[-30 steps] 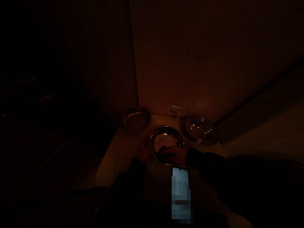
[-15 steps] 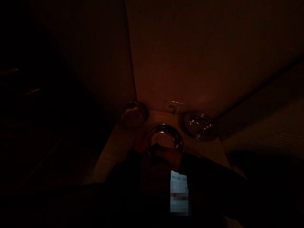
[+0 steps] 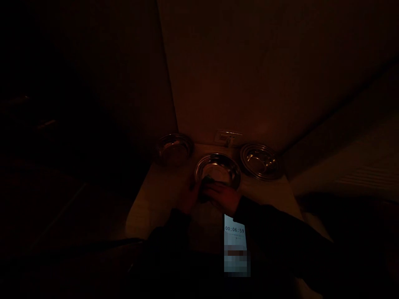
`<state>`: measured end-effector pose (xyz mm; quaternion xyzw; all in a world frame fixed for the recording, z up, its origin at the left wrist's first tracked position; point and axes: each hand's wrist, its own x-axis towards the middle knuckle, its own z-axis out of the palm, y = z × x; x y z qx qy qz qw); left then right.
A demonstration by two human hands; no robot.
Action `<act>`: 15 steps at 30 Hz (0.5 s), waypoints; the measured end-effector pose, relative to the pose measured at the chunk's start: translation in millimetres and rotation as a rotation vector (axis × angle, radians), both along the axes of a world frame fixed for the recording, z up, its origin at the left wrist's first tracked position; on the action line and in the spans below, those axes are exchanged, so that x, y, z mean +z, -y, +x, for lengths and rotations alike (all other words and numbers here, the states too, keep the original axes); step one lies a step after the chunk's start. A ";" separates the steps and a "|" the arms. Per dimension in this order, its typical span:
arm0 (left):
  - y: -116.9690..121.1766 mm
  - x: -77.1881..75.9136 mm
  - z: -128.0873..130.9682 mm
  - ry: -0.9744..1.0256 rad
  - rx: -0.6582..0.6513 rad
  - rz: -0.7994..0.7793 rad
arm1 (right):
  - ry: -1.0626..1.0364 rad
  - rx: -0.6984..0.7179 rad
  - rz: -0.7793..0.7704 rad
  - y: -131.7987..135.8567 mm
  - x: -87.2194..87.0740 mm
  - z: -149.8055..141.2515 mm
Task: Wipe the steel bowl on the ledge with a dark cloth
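Dim room (image 3: 233,74), pale table (image 3: 148,203): right hand (image 3: 222,195) pinches dark item (image 3: 207,180); left hand (image 3: 188,199), grip unclear.

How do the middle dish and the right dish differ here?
The middle dish sits nearer the person; the right dish sits closer to the wall. The left hand and right hand are at the middle dish's near side; no hand covers the right dish. The middle dish shows a broad centre; the right dish, a smaller one beside bright glints. Both look round and shiny.
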<state>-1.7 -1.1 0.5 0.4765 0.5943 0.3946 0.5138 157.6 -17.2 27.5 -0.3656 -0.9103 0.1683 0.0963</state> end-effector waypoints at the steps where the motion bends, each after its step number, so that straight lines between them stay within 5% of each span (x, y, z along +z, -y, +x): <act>1: 0.5 -1.2 1.2 -0.038 0.007 0.020 | 0.001 0.007 -0.015 1.5 -0.4 -2.0; 5: -4.3 0.2 3.0 -0.232 0.002 -0.011 | 0.072 0.059 -0.087 12.1 8.1 15.9; 10: -1.8 6.6 4.2 -0.227 -0.006 0.002 | 0.157 0.080 -0.178 10.3 19.6 46.5; 15: 1.1 11.2 1.7 -0.299 -0.022 -0.015 | 0.007 -0.005 -0.237 -14.9 -2.9 11.2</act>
